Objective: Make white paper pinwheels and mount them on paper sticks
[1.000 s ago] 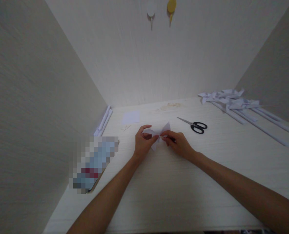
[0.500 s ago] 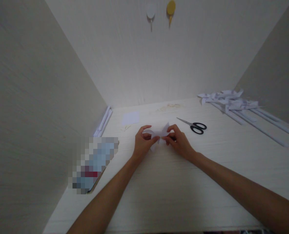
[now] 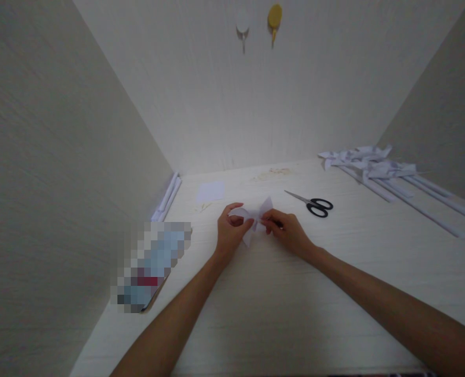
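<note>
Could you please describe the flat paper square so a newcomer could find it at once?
On the table, look to the far left corner, where white paper rolls lie along the side wall. Just right of them lies the paper square. Unlike the folded paper held by the left hand and right hand, and the pinwheels at far right, it lies flat, untouched.

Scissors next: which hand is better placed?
Likely right hand: the scissors lie just beyond it, on its side. The left hand would have to cross the folded paper both pinch.
</note>
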### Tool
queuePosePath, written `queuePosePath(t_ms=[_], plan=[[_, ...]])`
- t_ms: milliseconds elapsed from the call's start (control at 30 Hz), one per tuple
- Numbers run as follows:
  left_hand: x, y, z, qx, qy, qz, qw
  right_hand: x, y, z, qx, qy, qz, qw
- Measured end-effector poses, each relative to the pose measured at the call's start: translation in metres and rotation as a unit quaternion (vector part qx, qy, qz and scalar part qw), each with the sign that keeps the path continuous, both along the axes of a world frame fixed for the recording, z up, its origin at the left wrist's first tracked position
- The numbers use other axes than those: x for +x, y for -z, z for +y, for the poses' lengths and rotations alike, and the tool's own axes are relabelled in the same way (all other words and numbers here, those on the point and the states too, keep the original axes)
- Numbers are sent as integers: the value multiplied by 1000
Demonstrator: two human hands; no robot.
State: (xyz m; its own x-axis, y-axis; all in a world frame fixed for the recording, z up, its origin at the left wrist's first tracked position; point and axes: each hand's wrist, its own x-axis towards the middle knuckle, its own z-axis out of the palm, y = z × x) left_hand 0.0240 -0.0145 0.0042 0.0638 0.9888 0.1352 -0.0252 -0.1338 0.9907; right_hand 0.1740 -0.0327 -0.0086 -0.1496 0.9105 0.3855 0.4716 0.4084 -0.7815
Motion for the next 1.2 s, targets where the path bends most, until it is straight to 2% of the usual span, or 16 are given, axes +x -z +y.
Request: queuePosePath(t_ms=[233, 467, 1200], plan=[[1, -1, -1, -2, -14, -10, 1000, 1, -1, -1, 0, 15, 6, 1000], [1, 1, 0, 16, -17, 29, 999, 1, 1, 1, -9, 8, 13, 1000], [1, 2, 1, 6, 3, 30, 1000, 1, -1, 0, -1, 14, -4, 1000]])
